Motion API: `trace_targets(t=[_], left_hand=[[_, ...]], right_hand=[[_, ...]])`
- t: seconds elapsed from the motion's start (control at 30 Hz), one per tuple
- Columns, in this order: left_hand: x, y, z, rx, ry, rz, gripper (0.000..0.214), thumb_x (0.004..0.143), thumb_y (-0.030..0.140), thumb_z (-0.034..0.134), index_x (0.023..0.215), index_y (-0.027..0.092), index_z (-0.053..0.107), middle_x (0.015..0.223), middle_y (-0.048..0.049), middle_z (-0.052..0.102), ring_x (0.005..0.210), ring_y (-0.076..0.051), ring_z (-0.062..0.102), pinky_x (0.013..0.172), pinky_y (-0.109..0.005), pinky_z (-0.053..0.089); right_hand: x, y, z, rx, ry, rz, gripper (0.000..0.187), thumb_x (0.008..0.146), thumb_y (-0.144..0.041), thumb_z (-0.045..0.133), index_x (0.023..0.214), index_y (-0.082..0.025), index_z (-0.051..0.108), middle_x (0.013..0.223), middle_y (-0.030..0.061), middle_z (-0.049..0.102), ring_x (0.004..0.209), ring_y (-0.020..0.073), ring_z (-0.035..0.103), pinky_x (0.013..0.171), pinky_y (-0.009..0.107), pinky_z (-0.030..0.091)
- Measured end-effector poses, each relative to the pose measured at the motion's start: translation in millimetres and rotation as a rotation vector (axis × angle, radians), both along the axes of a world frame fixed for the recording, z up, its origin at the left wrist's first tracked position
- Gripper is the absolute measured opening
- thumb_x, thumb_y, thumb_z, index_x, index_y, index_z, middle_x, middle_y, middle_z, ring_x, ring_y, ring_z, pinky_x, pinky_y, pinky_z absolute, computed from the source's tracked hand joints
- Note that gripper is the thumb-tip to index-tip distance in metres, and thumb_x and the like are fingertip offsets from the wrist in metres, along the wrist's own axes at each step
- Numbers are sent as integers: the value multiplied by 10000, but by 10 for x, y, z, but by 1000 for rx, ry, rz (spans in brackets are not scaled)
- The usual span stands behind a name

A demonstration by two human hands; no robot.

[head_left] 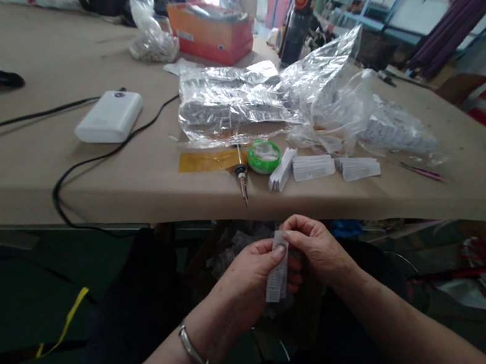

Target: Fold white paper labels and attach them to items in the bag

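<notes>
My left hand is closed on a narrow printed paper label, its thumb pressed on the upper part. At the label's top end, the thumb and forefinger of my right hand pinch its edge. Below both hands, a box on my lap holds many pale, translucent pieces. On the table edge beyond lie a stack of folded labels, a second stack and a third. Left of them are a round green container with white contents and a soldering-iron-like tool, tip toward me.
Clear plastic bags lie behind the labels. A white power bank with a black cable sits at left. Farther back are a red-orange box and a dark bottle. Pink tweezers lie at right.
</notes>
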State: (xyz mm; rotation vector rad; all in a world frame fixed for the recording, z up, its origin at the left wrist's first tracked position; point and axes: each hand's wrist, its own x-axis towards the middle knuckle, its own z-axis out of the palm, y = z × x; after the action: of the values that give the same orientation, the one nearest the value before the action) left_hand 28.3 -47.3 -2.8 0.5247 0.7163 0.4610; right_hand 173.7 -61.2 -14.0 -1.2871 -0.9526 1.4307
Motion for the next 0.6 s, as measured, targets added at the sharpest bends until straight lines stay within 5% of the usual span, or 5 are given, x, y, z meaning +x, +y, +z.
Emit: trace_targets(t=[0.2, 0.37, 0.6], left_hand=[[-28, -1, -23, 16, 35, -2, 175, 832, 307, 561, 854, 134, 579, 634, 6, 555, 511, -102, 557, 479, -217, 444], [-51, -17, 14, 64, -51, -17, 211, 847, 337, 543, 795, 133, 564, 610, 2, 541, 484, -86, 526, 429, -180, 358], [-18, -71, 15, 82, -50, -55, 236, 832, 340, 561, 720, 132, 556, 594, 4, 536, 484, -78, 514, 445, -182, 353]], right_hand=[[-17, -90, -33, 72, 43, -50, 161, 768, -311, 657, 869, -198, 603, 733, -33, 574, 616, 79, 506, 588, 183, 413], [8, -179, -116, -11, 195, 3, 276, 748, -309, 674, 998, -211, 611, 864, 2, 629, 706, 114, 573, 660, 222, 456], [35, -118, -77, 12, 172, 72, 169, 741, -310, 681, 821, -171, 628, 717, -20, 607, 597, 87, 535, 597, 207, 430]])
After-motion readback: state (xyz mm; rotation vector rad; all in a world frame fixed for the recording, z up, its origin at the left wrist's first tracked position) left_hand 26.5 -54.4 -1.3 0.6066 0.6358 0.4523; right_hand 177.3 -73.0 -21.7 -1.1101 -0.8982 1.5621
